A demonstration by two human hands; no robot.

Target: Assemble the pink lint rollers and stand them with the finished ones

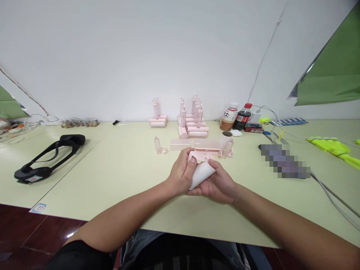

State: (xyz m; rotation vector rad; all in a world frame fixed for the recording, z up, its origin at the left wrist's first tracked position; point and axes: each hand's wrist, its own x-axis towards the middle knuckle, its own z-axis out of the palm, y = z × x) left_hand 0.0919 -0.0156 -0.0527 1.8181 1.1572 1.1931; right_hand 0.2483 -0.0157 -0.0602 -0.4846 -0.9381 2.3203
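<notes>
A white roll (201, 174) is held between both hands above the table's front half. My left hand (182, 171) grips its left side, thumb on top. My right hand (221, 183) wraps round its right end and underside, fingers partly beneath it. Pale pink pieces (203, 155) show just behind the roll, partly hidden by my left hand. Beyond them lies a clear pinkish case (180, 144). One small clear pink bottle (158, 145) stands to the left of the case, and another (227, 148) leans at its right end.
Pink cylinders with upright bottles (197, 131) stand near the wall. Two drink bottles (242, 117) are right of them. A phone-like blurred object (284, 161), cables and yellow cloth (332, 146) lie at right. A black headset (50, 159) rests on the table (118, 180) at left.
</notes>
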